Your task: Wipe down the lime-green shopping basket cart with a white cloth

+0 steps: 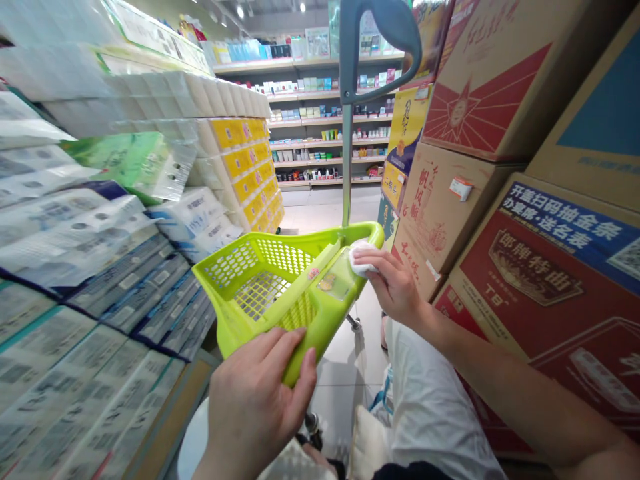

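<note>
Shop shelves (327,143) with many small packages stand across the back, beyond a pale tiled floor (320,200), and from my distant seat I see a narrow place between stacked tissue packs (230,98) on the left and cardboard cartons (445,207) on the right. In the middle, between my two hands, is a lime-green shopping basket (335,310) with perforated walls, tilted so that its inside is visible to me. My left hand (263,390) is at its near side: the fingers lie over the rim, the thumb is apart from them on the outer side, and the rim is held between. My right hand (397,280) is at the right end of the same side, with fingers close together, pressing a folded white cloth (360,257) on the edge; whether the thumb pinches the cloth, I cannot tell. Just beside the cloth is a clear panel (334,281) of the basket, and behind it rises a metal pole (347,167) with a grey handle (349,60).
</note>
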`<move>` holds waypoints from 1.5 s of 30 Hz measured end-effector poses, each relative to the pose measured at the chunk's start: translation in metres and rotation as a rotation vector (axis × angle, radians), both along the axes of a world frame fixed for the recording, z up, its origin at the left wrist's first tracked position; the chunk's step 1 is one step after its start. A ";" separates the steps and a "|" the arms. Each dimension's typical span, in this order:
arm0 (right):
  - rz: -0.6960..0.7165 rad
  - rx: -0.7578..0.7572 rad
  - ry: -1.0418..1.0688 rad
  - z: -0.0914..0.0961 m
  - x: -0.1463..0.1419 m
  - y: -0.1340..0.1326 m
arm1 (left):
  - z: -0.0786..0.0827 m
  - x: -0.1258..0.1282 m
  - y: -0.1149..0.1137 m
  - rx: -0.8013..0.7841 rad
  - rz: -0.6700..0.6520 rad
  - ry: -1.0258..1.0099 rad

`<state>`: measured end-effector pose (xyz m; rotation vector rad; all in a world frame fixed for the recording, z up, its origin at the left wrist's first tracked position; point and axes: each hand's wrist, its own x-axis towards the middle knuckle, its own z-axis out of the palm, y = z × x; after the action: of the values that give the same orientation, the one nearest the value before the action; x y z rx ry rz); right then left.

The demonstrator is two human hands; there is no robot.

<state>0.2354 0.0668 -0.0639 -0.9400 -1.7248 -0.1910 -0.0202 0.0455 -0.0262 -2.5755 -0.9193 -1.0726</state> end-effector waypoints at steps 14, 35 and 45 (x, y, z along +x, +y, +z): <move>0.082 -0.124 0.007 0.019 0.002 0.014 | -0.002 0.001 0.002 0.009 0.006 0.008; 0.154 -0.397 -0.386 0.054 -0.023 0.023 | -0.001 0.000 0.000 -0.007 0.006 0.017; 0.222 -0.668 -0.595 0.080 -0.024 0.057 | -0.002 -0.007 0.001 -0.051 -0.002 0.030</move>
<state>0.2110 0.1239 0.0163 -1.2325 -2.5070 0.3067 -0.0268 0.0463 -0.0280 -2.6259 -0.9494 -1.0211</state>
